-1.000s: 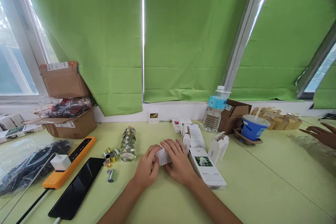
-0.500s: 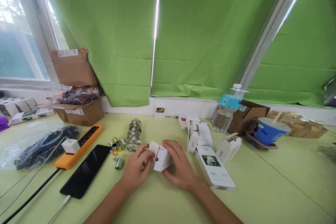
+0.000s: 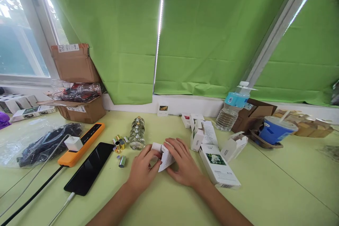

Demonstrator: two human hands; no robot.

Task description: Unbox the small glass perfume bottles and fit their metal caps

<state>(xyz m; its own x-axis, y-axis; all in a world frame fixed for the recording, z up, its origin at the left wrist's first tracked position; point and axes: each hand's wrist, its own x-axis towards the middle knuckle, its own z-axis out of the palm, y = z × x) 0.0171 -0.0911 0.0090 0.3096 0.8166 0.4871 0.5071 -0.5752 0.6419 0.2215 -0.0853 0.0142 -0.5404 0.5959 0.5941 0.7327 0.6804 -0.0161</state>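
Between my hands is a small white carton (image 3: 164,159), its end facing me with flaps standing out. My right hand (image 3: 182,164) is wrapped over its right side, fingers on top and thumb low. At the carton's left end, the bent fingers of my left hand (image 3: 145,166) pinch at a flap; the fingertips partly cover it. Just left and beyond stands a ribbed clear glass bottle (image 3: 137,134) with a gold top. Several small metallic caps (image 3: 122,143) lie beside the bottle, and one silver cap (image 3: 122,161) lies nearer me.
On the right are a flat white box with a flower picture (image 3: 218,166), an opened white carton (image 3: 234,147), a water bottle (image 3: 229,113) and a blue cup (image 3: 275,130). A phone (image 3: 88,169), an orange power strip (image 3: 82,144) and a cardboard box (image 3: 82,111) stand left.
My left fingers have moved in over the carton's end. Its inner opening, visible before, is now mostly covered by a flap and fingers. The whole view has shifted slightly.
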